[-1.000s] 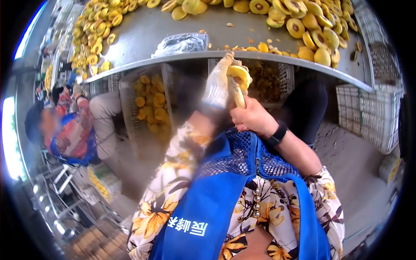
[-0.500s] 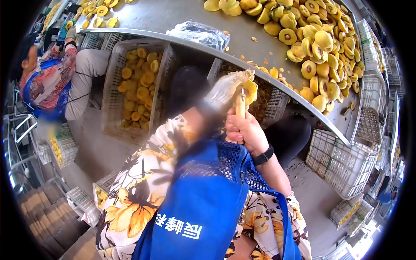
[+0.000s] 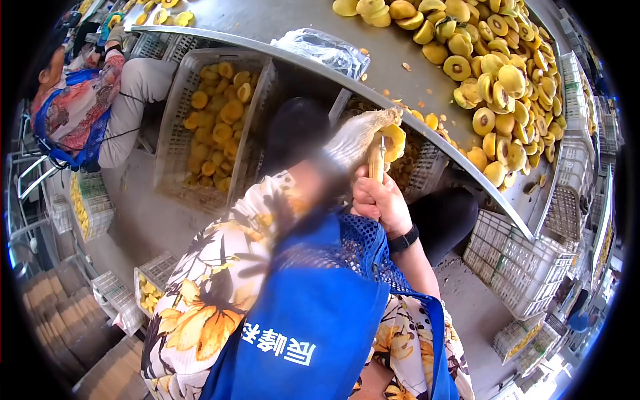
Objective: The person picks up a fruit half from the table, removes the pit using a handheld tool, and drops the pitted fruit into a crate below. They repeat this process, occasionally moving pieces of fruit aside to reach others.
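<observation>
Our right hand [image 3: 380, 200] is closed around the wooden handle of a small tool [image 3: 377, 155]. Just above it, our gloved left hand [image 3: 355, 137] grips a yellow fruit half [image 3: 395, 141], and the tool tip touches this fruit. Beyond the hands runs the metal table [image 3: 267, 23], with a plastic bag [image 3: 325, 50] near them and a pile of halved fruits [image 3: 493, 60] further to the right. Under the table, left of the hands, stands a crate [image 3: 172, 120] with fruit, and far to the left sits another person [image 3: 73, 113].
</observation>
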A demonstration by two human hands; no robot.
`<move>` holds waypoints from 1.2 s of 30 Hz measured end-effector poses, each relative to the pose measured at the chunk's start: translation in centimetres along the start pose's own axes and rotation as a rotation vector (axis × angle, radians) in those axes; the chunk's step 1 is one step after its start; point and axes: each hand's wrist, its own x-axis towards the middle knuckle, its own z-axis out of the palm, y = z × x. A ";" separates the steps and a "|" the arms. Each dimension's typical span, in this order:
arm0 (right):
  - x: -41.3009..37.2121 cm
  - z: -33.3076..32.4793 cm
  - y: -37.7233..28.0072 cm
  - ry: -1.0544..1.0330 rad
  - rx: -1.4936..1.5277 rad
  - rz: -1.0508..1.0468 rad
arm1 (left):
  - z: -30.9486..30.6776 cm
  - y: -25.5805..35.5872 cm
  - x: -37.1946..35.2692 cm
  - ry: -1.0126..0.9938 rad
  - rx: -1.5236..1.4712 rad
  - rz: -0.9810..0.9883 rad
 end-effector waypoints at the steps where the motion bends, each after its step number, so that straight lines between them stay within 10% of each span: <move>1: 0.3 -0.4 0.3 0.015 -0.057 -0.033 | -0.5 -0.2 0.4 -0.067 -0.057 -0.013; 4: 1.3 -0.7 1.9 0.107 -0.258 -0.241 | 1.2 2.0 -1.6 -0.375 -0.149 -0.072; 5: 2.3 -1.3 3.1 0.163 -0.762 -0.586 | 1.6 2.3 -1.9 -0.404 -0.142 -0.066; 8: 2.7 -1.3 2.9 0.284 -0.706 -0.546 | 3.8 2.8 -2.8 0.065 -0.077 0.016; 13: 2.0 -2.1 0.6 0.431 -0.565 -0.647 | 2.3 4.3 -3.4 0.015 0.325 0.476; 15: 2.2 -3.8 0.2 0.497 -0.706 -0.734 | 3.8 5.5 -5.6 0.036 -0.012 0.252; 19: 1.9 -5.3 -0.4 0.538 -0.657 -0.639 | 5.5 6.9 -9.0 0.290 0.107 0.398; 20: 1.9 -5.5 -0.2 0.545 -0.674 -0.658 | 2.7 6.5 -9.1 0.259 0.547 0.648; 21: 1.6 -6.0 -0.3 0.570 -0.692 -0.684 | 0.2 8.4 -8.5 0.169 -0.122 0.379; 22: 1.6 -6.6 -0.4 0.552 -0.770 -0.703 | -1.0 10.4 -9.9 0.158 -0.127 0.316; 24: 1.5 -8.0 -0.5 0.519 -0.921 -0.748 | -3.7 12.4 -12.1 0.607 0.377 0.619; 27: 0.8 -7.1 -0.4 0.543 -0.650 -0.612 | -5.2 15.6 -13.7 1.195 1.798 0.532; 31: 0.7 -7.3 -0.6 0.552 -0.673 -0.665 | 3.4 14.7 -8.1 0.801 1.749 0.834; 35: -1.0 -6.4 -1.3 0.574 -0.616 -0.669 | 11.3 8.8 2.9 -0.002 2.065 1.047; 36: -1.6 -6.5 -1.4 0.584 -0.599 -0.677 | 14.8 6.9 4.1 0.036 2.224 0.668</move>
